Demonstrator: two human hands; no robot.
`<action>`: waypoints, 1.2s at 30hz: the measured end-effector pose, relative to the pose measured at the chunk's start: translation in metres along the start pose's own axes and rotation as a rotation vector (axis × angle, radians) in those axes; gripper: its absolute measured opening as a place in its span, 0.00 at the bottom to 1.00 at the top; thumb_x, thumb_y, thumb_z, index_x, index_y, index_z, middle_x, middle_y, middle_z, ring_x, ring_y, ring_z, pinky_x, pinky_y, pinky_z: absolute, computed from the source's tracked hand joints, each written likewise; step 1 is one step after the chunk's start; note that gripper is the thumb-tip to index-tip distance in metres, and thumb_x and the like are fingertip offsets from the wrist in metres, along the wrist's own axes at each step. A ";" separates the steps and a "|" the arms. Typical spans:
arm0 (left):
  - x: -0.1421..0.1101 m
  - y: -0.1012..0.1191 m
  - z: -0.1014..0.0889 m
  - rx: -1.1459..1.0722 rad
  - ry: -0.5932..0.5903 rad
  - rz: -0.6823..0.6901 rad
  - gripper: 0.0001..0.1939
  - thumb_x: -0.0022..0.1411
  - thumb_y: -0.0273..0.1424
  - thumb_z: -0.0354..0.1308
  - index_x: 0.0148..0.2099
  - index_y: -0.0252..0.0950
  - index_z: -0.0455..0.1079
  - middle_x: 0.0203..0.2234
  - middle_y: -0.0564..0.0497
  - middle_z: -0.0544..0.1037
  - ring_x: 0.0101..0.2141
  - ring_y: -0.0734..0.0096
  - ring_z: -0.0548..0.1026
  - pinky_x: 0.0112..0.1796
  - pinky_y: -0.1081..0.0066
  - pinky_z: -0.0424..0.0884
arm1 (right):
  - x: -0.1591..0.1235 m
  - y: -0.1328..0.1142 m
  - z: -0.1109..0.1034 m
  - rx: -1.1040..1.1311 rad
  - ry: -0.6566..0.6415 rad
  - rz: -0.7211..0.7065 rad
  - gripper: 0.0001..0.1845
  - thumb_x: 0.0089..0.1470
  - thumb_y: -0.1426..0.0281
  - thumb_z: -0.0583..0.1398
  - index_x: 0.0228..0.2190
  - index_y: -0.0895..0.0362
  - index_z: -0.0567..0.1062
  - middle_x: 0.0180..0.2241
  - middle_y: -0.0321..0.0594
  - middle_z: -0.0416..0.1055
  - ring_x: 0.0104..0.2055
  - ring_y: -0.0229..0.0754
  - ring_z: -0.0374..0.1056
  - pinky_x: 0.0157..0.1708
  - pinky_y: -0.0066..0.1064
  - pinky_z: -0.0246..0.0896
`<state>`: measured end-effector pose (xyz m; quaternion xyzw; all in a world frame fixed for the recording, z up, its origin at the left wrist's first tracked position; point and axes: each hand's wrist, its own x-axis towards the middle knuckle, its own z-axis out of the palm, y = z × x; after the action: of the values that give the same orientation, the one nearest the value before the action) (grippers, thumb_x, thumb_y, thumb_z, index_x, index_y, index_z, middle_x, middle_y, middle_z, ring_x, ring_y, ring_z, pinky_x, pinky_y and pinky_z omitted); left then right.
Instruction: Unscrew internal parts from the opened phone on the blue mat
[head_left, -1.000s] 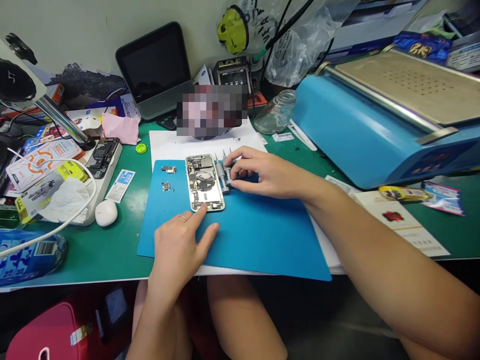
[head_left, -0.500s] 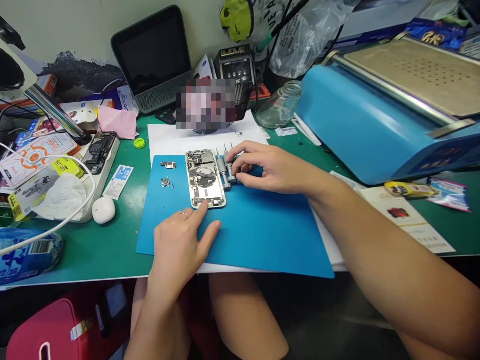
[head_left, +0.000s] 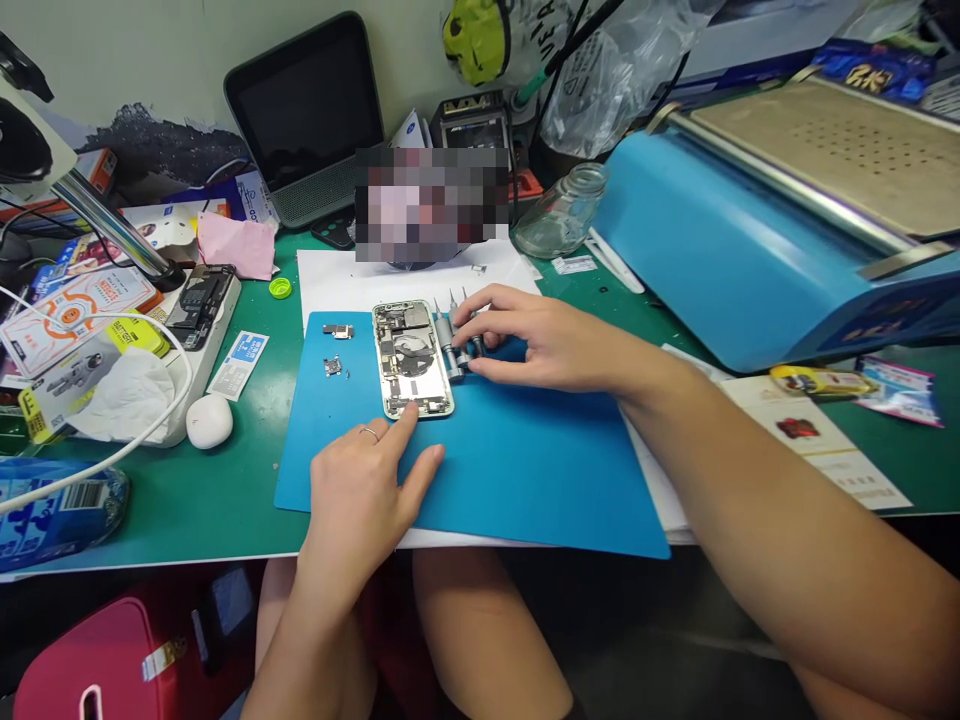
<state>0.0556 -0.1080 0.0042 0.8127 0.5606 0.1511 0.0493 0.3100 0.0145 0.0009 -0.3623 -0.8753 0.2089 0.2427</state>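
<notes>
An opened smartphone with its inner boards exposed lies on a blue mat. My left hand rests its outstretched index fingertip on the phone's lower end, thumb apart, holding nothing. Just right of the phone, several grey precision screwdrivers lie side by side, tips pointing away from me. My right hand is over them, thumb and fingers curled around one handle; the fingers partly cover the rest. Left of the phone are a small metal part and another small component beside a tiny piece.
A large blue machine fills the right side, beside a glass jar. To the left stand a lamp post, a white earbud case and a crumpled tissue. A dark-screened tablet stands behind.
My right fingers have shifted slightly among the screwdrivers, and a handle beneath the hand shows more. My left hand stays on the phone. The whole view has moved slightly.
</notes>
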 end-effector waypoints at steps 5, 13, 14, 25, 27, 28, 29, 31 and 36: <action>-0.001 0.000 0.002 0.017 0.038 0.022 0.22 0.76 0.44 0.53 0.61 0.37 0.74 0.32 0.51 0.80 0.31 0.67 0.77 0.29 0.67 0.61 | -0.001 -0.001 0.000 -0.021 -0.042 0.025 0.12 0.61 0.60 0.62 0.40 0.54 0.80 0.53 0.48 0.72 0.36 0.41 0.72 0.34 0.34 0.68; -0.003 -0.001 0.003 0.019 0.063 0.031 0.22 0.76 0.44 0.54 0.62 0.37 0.74 0.32 0.51 0.80 0.33 0.64 0.79 0.30 0.67 0.63 | 0.001 0.000 0.003 0.022 0.018 -0.032 0.09 0.63 0.62 0.61 0.38 0.53 0.80 0.48 0.47 0.74 0.44 0.48 0.74 0.42 0.39 0.71; -0.003 -0.002 0.003 0.017 0.063 0.029 0.21 0.76 0.44 0.54 0.62 0.38 0.74 0.32 0.51 0.80 0.33 0.64 0.79 0.30 0.67 0.63 | 0.002 0.000 0.003 0.041 0.034 -0.031 0.09 0.63 0.63 0.61 0.38 0.53 0.79 0.47 0.47 0.75 0.43 0.47 0.74 0.41 0.39 0.72; -0.002 -0.002 0.003 0.001 0.053 0.018 0.22 0.75 0.44 0.55 0.61 0.37 0.75 0.30 0.51 0.79 0.29 0.67 0.76 0.29 0.67 0.62 | 0.007 -0.009 0.002 0.463 0.470 0.066 0.14 0.64 0.52 0.62 0.39 0.49 0.73 0.49 0.41 0.81 0.37 0.44 0.77 0.34 0.39 0.72; -0.001 -0.002 0.003 0.003 0.045 0.011 0.22 0.75 0.44 0.54 0.61 0.37 0.75 0.30 0.51 0.80 0.29 0.67 0.76 0.29 0.68 0.62 | 0.007 -0.011 0.001 0.518 0.593 0.071 0.17 0.63 0.49 0.63 0.39 0.48 0.71 0.46 0.38 0.82 0.32 0.42 0.75 0.31 0.37 0.69; -0.001 -0.002 0.003 0.004 0.040 0.007 0.22 0.76 0.44 0.54 0.61 0.37 0.75 0.30 0.51 0.80 0.29 0.67 0.76 0.29 0.68 0.62 | 0.008 -0.012 0.000 0.525 0.665 0.070 0.17 0.62 0.48 0.63 0.38 0.47 0.71 0.43 0.37 0.82 0.31 0.40 0.74 0.29 0.36 0.68; -0.001 -0.002 0.003 0.005 0.033 0.003 0.22 0.76 0.44 0.54 0.61 0.38 0.75 0.31 0.51 0.80 0.29 0.67 0.76 0.29 0.68 0.62 | 0.008 -0.012 -0.001 0.522 0.737 0.068 0.17 0.62 0.48 0.63 0.38 0.47 0.71 0.39 0.36 0.82 0.28 0.39 0.71 0.28 0.35 0.65; -0.001 -0.002 0.003 0.006 0.019 -0.002 0.22 0.76 0.45 0.53 0.61 0.38 0.74 0.31 0.51 0.80 0.30 0.67 0.77 0.29 0.68 0.62 | 0.009 -0.010 -0.004 0.512 0.847 0.066 0.16 0.63 0.49 0.64 0.36 0.48 0.71 0.33 0.34 0.79 0.23 0.37 0.65 0.25 0.35 0.59; 0.000 -0.002 0.002 0.000 0.004 -0.011 0.21 0.76 0.44 0.54 0.61 0.39 0.74 0.31 0.51 0.80 0.30 0.66 0.77 0.29 0.68 0.61 | 0.012 -0.001 0.001 0.581 0.814 0.130 0.17 0.63 0.48 0.63 0.36 0.47 0.71 0.29 0.33 0.76 0.20 0.36 0.58 0.21 0.35 0.52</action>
<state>0.0543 -0.1071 0.0018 0.8094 0.5650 0.1524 0.0490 0.3016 0.0227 0.0041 -0.3856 -0.5910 0.3004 0.6418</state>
